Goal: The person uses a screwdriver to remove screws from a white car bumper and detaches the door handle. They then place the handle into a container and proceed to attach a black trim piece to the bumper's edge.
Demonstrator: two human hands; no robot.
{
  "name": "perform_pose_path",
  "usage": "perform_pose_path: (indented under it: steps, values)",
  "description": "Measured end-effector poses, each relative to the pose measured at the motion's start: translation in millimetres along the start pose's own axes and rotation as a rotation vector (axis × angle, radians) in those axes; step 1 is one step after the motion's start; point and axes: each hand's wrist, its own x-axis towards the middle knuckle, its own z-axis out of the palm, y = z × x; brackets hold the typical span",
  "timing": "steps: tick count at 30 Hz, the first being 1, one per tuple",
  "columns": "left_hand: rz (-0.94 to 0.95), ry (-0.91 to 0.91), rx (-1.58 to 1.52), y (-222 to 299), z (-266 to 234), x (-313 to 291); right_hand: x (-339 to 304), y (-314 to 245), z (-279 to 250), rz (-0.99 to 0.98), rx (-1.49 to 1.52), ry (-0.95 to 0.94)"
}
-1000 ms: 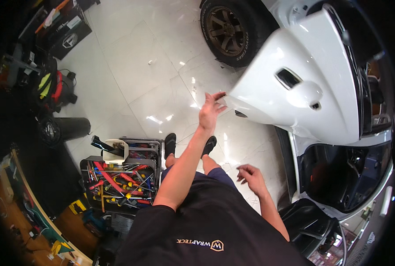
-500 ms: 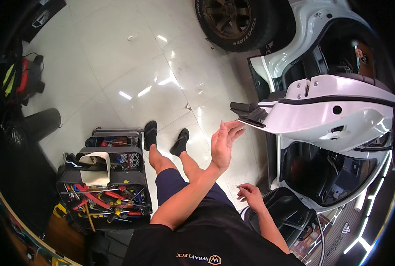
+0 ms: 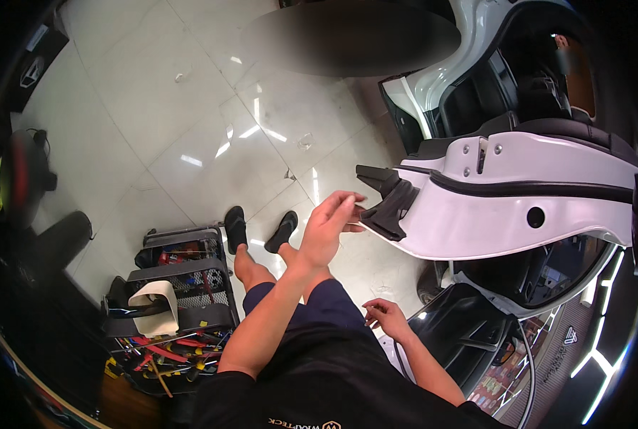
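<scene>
From my remote seat, I see a pale tiled floor (image 3: 190, 93) filling much of the view, with strips of light reflected in it. Along the right stands a white vehicle (image 3: 433, 79), its dark interior showing through an opening. Its white door (image 3: 512, 239) juts out across the right of my view, edge toward me, with a narrow corner pointing left. At lower left I have a wheeled-looking dark tool cart (image 3: 183, 270), near the wearer's left leg. A glossy black panel (image 3: 448, 329) lies below the door, beyond the right forearm.

My left hand (image 3: 333, 222) is at the door's corner, fingers narrow and set about its tip; I cannot tell whether they grip it. A black trim piece (image 3: 390, 214) covers that corner. My right hand (image 3: 388, 319) hangs near the shorts, fingers loosely bent and slightly apart, just beside the black panel. On the cart sits a beige container (image 3: 158, 307), next to jumbled red and yellow hand tools (image 3: 165, 350). Smallest is a round hole (image 3: 536, 217) in the door's edge face.
</scene>
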Motion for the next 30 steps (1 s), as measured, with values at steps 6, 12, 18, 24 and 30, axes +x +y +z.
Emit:
perform_pose_path:
  steps: [6, 12, 18, 24, 30]
  values:
    - [-0.53, -0.256, -0.055, 29, 11, 43, 18, -1, -17, 0.029, 0.02, 0.017]
    - [-0.571, -0.267, 0.479, 20, 19, 95, 97, 40, -62, -0.158, 0.265, -0.09]
    - [-0.458, -0.254, 0.799, 22, 24, 102, 62, -7, -99, -0.018, 0.011, 0.098]
    - [-0.565, -0.432, 0.89, 43, 22, 114, 20, -56, -53, 0.068, 0.094, 0.215]
    - [-0.474, -0.793, 1.381, 62, 34, 171, 39, -127, 77, 0.074, 0.294, 0.333]
